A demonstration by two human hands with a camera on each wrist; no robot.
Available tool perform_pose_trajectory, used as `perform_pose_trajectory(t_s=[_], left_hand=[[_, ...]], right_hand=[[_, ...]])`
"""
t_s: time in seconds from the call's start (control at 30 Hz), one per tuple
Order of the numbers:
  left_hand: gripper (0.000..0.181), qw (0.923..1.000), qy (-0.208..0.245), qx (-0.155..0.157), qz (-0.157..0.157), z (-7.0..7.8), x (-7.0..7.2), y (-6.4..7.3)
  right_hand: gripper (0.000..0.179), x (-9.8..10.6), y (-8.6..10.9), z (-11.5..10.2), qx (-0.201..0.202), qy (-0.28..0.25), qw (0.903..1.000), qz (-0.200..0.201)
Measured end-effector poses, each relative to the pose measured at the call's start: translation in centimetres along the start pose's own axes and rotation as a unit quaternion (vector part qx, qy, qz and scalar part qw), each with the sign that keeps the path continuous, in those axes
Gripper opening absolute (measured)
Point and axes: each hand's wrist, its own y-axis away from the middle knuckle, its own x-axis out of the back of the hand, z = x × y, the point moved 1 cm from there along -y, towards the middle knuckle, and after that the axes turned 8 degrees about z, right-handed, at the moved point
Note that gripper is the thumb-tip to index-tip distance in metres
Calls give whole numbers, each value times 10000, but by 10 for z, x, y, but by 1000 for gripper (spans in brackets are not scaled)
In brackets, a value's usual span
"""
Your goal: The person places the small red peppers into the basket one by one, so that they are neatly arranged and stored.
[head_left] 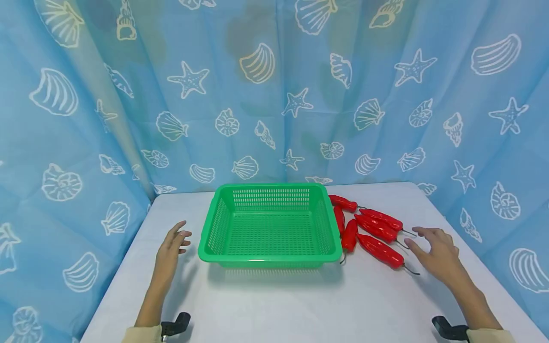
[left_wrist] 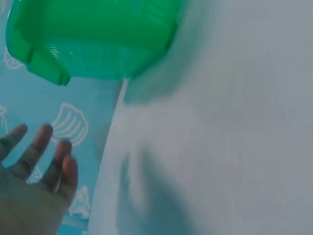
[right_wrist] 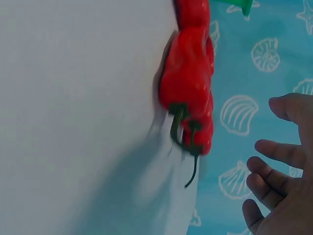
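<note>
A green plastic basket [head_left: 270, 258] with slotted walls stands in the middle of the white table, with nothing inside it. Several red chili peppers [head_left: 381, 251] with dark green stems lie in a loose group against and beyond its right side. My right hand [head_left: 439, 252] hovers just right of the pepper stems, fingers loosely bent and holding nothing. In the right wrist view the peppers [right_wrist: 188, 73] line up left of that hand [right_wrist: 286, 181]. On the other side, my left hand [head_left: 170, 247] is raised left of the basket, fingers relaxed, touching nothing.
The white table [head_left: 274, 305] reaches back to a blue curtain [head_left: 266, 105] printed with white seashells and starfish, which also hangs along both sides. Black wrist straps with camera mounts [head_left: 176, 325] sit near both sleeves.
</note>
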Motion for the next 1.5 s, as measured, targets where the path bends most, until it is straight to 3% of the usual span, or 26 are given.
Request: perform_pose_trajectory(t_s=[0.1, 0.27, 0.47, 0.67, 0.87, 1.17, 1.5], left_hand=[[56, 9974, 707, 43, -92, 3, -7, 1], [51, 9915, 1287, -127, -115, 6, -19, 3], [45, 9905, 1364, 11, 149, 6, -30, 7], [43, 9886, 1489, -12, 216, -1, -32, 10], [44, 9889, 1473, 169, 122, -8, -38, 18], [45, 9877, 1538, 283, 45, -9, -43, 16], [45, 9883, 1485, 342, -78, -16, -45, 18]], right_hand=[[59, -2, 1, -10, 15, -114, 9999, 12], [57, -4, -4, -24, 59, -248, 9996, -112], [59, -10, -8, -33, -38, -374, 9986, -374], [63, -18, -12, -38, -17, -359, 9979, -538], [71, -26, -5, -39, -24, -238, 9972, -708], [69, -33, -19, -48, 512, -55, 9975, -476], [69, -45, -17, -50, 537, 13, 9967, -608]])
